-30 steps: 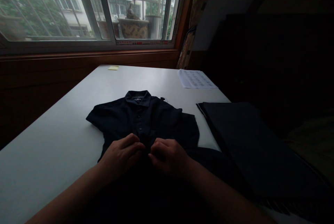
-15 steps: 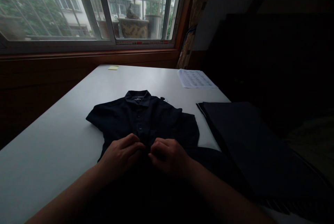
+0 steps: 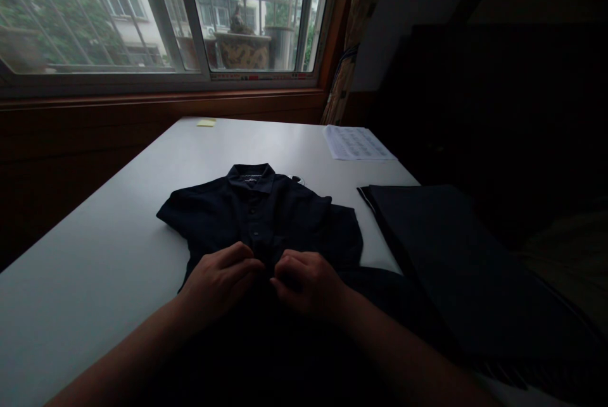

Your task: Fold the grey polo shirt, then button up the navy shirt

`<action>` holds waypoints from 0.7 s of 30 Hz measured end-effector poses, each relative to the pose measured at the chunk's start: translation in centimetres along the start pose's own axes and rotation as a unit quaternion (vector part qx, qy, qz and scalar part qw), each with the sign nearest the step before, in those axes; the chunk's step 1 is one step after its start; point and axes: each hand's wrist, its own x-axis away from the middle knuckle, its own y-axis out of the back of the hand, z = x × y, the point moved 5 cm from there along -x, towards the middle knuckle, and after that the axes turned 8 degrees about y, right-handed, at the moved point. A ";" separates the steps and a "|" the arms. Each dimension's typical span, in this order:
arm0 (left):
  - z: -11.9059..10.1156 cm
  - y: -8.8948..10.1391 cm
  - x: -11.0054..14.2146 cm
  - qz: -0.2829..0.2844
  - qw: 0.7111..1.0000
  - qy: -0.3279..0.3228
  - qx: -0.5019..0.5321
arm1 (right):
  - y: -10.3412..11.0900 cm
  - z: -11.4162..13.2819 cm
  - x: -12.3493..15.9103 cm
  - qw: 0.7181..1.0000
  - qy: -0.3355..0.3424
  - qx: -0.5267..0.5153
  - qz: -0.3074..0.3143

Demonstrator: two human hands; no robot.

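A dark navy collared shirt (image 3: 299, 217) with short sleeves lies front side up, its collar pointing away from me. Down its middle runs a placket with small buttons (image 3: 255, 233). My left hand (image 3: 223, 277) is closed in a pinch on the cloth at the placket. Close by on the other side, my right hand (image 3: 306, 280) also pinches the shirt front, fingers curled. Between the two sets of fingertips there is a small gap of dark fabric. Whether a button sits in either pinch is too dark to tell. The lower part of the shirt fades into shadow.
The shirt lies on a white table (image 3: 95, 255). To the right is a flat dark folded cloth (image 3: 456, 268) with fringe at its near end. Printed sheets (image 3: 358, 143) lie at the far right, a yellow sticky note (image 3: 206, 123) at the far left. Behind is a window (image 3: 247, 27).
Both hands stay almost in place at the placket. The cloth just above the fingertips has shifted slightly.
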 end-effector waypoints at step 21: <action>0.4 -0.1 0.0 0.019 0.999 0.048 0.000 | 0.0 -0.1 0.0 1.000 -0.022 -0.008 0.012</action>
